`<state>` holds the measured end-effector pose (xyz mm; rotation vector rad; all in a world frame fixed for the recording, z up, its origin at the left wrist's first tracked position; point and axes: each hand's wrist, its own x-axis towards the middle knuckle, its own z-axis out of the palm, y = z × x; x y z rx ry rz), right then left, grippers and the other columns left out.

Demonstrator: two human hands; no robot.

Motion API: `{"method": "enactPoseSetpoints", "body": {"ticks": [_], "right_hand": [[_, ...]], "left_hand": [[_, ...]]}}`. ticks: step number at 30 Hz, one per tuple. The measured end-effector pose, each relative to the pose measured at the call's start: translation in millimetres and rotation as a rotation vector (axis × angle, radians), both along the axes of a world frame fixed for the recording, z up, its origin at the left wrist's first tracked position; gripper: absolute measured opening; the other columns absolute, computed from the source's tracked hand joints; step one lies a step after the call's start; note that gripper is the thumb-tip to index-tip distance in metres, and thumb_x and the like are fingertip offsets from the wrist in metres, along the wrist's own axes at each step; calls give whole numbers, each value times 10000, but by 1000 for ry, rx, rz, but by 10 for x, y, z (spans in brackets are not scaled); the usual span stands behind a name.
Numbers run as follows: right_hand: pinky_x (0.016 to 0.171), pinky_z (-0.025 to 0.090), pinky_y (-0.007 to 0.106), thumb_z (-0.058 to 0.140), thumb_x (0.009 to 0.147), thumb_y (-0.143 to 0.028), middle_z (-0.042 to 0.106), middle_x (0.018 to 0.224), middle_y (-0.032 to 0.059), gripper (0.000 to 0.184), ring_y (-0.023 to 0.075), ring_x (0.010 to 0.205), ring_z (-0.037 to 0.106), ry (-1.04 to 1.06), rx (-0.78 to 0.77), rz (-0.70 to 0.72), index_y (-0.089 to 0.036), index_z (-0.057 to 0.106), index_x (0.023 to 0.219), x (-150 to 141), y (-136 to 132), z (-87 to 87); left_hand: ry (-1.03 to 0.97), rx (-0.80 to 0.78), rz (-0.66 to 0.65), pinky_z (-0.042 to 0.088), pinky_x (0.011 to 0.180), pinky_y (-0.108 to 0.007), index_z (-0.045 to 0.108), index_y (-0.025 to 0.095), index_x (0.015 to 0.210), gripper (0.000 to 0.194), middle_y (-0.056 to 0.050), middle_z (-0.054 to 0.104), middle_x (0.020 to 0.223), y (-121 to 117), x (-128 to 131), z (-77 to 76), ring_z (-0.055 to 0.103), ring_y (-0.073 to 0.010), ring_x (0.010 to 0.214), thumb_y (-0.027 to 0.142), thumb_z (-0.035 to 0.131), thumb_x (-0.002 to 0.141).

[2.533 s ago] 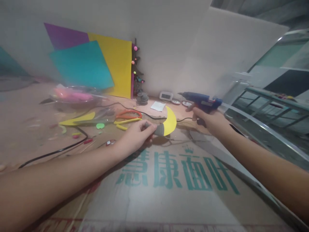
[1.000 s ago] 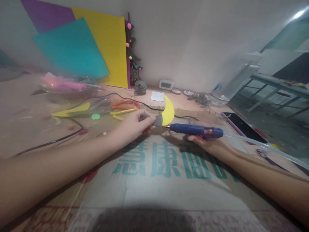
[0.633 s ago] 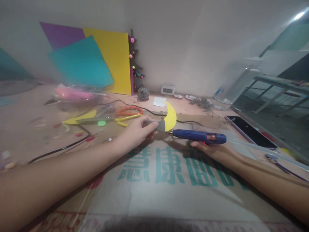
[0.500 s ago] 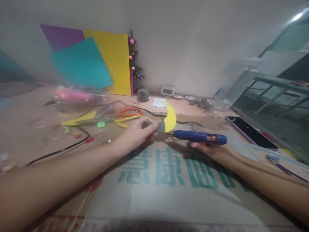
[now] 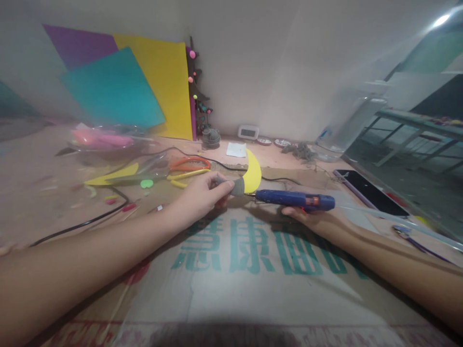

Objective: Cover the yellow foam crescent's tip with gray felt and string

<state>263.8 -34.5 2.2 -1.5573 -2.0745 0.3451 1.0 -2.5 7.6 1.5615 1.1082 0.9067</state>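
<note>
Between thumb and fingers, my left hand [image 5: 212,190] pinches a yellow crescent moon cutout [image 5: 255,172] by its lower end, where grey yarn or cord [image 5: 238,186] is wrapped around it. My right hand [image 5: 307,219] grips a blue hot glue gun [image 5: 285,198] from below; most of its fingers are hidden behind and under the body. The metal nozzle points left and lies at the wrapped end of the moon, seemingly touching it. A clear glue stick [image 5: 379,219] trails out of the gun's back toward the right.
Printed cardboard [image 5: 231,299] covers the work surface. Orange-handled scissors [image 5: 190,164], yellow-handled scissors [image 5: 181,179] and a black cable [image 5: 94,220] lie left. A phone [image 5: 372,193] and clear bottle [image 5: 340,125] are right. Coloured sheets [image 5: 112,91] and a grey yarn ball [image 5: 211,138] stand by the wall.
The whole view has shifted slightly, so everything sits a little further left and up. Both hands keep their hold, with the nozzle still at the moon's wrapped end.
</note>
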Motion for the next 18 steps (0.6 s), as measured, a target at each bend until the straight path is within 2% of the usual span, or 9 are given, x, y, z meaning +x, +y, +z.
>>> {"method": "enactPoseSetpoints", "body": {"ticks": [6,11,15,18], "right_hand": [[626,522,380,606,782,-527,621,663,31,254,261,698,640,-5,16,-29,-277,623,747,-12,-15,-5],[568,535,365,615,790,-499,602,610,20,233,257,675,648,5,49,36,-273,658,754,11,19,-27],[611,551,392,607,812,-458,637,677,32,196,272,717,662,-18,40,-9,-273,668,790,9,-6,-21],[580,545,389,583,834,-445,634,662,26,179,269,694,658,-36,49,6,-288,661,802,1,-22,-15]], "left_hand": [[7,7,-17,325,431,-182,489,183,736,221,48,531,563,-2,-6,-1,477,-88,477,362,566,840],[22,12,-22,324,438,-182,489,181,723,216,47,528,546,-23,-3,17,471,-86,478,346,561,843],[15,-1,-22,324,433,-178,483,183,722,214,47,529,550,-29,4,30,475,-84,477,345,562,838],[22,2,-15,311,417,-180,482,186,720,214,47,528,546,-24,6,26,469,-84,461,351,563,831]]}}
